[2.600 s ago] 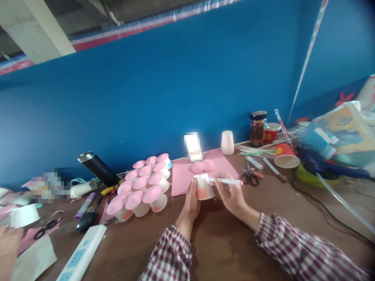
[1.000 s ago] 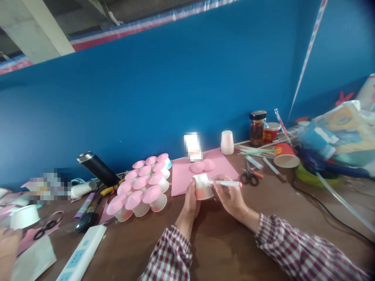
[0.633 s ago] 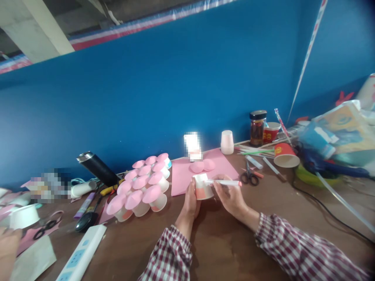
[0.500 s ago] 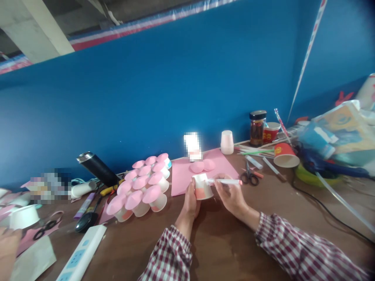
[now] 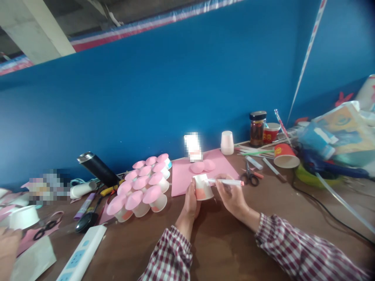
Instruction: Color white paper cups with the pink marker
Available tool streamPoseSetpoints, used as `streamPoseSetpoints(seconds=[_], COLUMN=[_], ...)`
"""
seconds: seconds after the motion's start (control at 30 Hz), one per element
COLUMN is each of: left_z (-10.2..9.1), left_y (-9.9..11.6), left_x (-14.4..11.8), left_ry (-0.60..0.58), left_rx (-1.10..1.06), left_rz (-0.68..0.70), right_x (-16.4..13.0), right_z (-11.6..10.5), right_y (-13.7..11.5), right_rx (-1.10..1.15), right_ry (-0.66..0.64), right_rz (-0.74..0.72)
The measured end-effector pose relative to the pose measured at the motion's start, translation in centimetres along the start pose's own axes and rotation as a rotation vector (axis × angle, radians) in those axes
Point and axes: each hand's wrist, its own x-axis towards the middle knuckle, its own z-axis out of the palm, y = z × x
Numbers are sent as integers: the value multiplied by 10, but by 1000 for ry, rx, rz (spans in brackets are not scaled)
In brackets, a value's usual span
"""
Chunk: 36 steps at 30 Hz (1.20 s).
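Observation:
Upside down in front of me is a white paper cup point(image 5: 207, 191) with an orange patch on its side. My left hand point(image 5: 191, 201) is closed round the cup's left side. My right hand point(image 5: 231, 197) pinches a white marker point(image 5: 230, 182) with a pinkish end, its tip at the cup's upper right wall. Behind the cup lies a pink paper sheet point(image 5: 181, 181) bearing two pink paper discs point(image 5: 197, 167). To the left stand several cups topped with pink paper cones point(image 5: 152, 194), in rows.
Right of my hands lie black scissors point(image 5: 249, 177), loose pens, a red paper cup point(image 5: 285, 156) and a blue glue gun point(image 5: 331, 162) with its cable. A jar point(image 5: 258, 128) and stacked cups point(image 5: 227, 142) stand behind. At left are a power strip point(image 5: 83, 253), a black flask point(image 5: 98, 168) and another person's hand point(image 5: 8, 248).
The marker and my right hand have shifted very slightly to the right. My left hand keeps its hold on the cup, and the other things look the same.

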Motion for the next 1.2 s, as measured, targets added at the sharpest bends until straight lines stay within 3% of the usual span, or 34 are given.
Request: streamPoseSetpoints(seconds=[0.57, 1.2], left_z=[2, 11], left_y=[1, 7], left_x=[-1, -5], left_ry=[2, 12], left_rx=[25, -17], left_rz=[4, -24], right_x=[0, -5], right_z=[0, 3], right_y=[-8, 1], right_rx=[-33, 1], right_ry=[-28, -103], right_rz=[1, 9])
